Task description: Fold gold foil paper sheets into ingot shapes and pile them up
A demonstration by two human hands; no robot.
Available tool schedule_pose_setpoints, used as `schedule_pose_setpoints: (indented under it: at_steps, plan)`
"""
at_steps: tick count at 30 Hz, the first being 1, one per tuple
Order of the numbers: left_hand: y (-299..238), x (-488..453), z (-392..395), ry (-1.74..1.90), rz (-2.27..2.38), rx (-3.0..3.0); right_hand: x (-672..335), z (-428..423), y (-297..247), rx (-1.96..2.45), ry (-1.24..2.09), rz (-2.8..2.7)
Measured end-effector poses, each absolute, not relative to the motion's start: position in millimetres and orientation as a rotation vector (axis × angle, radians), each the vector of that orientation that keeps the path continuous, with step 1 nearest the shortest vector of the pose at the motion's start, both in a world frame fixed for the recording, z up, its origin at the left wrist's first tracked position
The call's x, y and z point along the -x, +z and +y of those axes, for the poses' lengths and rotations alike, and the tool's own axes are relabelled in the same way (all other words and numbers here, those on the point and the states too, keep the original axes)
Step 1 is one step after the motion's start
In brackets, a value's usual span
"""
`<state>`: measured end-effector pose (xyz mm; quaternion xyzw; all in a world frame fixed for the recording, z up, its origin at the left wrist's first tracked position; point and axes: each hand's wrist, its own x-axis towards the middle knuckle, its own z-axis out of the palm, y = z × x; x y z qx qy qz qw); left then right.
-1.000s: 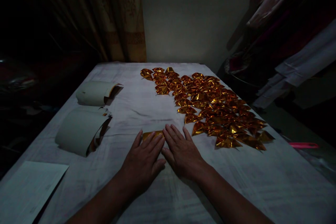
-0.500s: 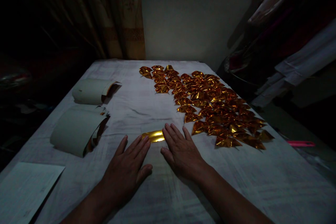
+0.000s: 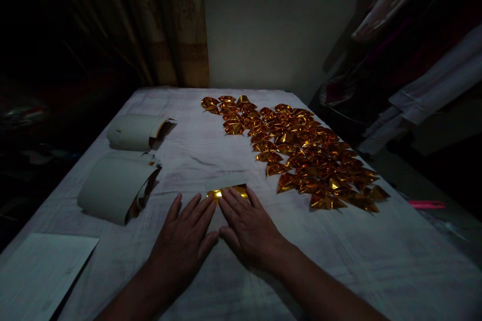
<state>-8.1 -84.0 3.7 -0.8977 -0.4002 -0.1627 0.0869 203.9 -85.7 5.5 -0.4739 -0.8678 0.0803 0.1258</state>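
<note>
A folded strip of shiny gold foil paper (image 3: 238,189) lies flat on the cloth-covered table (image 3: 181,271), in front of both hands. My left hand (image 3: 184,235) rests palm down with fingers stretched out, its fingertips at the strip's left end. My right hand (image 3: 250,225) is also flat and open, its fingers lying across the strip's middle and right part. Part of the strip is hidden under the fingers. Beyond my right hand spreads a pile of folded gold foil pieces (image 3: 301,150).
Two curved stacks of greyish paper (image 3: 113,188) lie at the left, one behind the other. A flat pale sheet (image 3: 45,271) is at the near left corner. Behind are a curtain (image 3: 176,25) and a wall (image 3: 271,35); clothes (image 3: 440,80) hang at the right.
My right hand has slid left along the gold foil strip, uncovering its right end, and is now closer to my left hand. The left hand stays nearly in place. The view shifted slightly.
</note>
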Motion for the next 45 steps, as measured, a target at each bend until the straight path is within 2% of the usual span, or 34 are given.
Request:
schedule_pose_setpoints:
  at_steps: [9,27,31,36,45]
  plan:
    - [5,4,-88,-0.635,-1.179,2.660,-214,-89,6,1.753,0.284,-2.380]
    - [1,9,-68,-0.685,-1.384,2.757,-220,-81,4,1.558,0.172,-2.368]
    - [7,6,-66,-0.722,-1.436,2.755,-215,-78,7,1.399,0.070,-2.369]
    - [9,6,-64,-0.738,-1.428,2.771,-208,-76,9,1.251,0.131,-2.414]
    - [11,7,-65,-0.757,-1.443,2.813,-183,-66,33,1.510,0.169,-2.521]
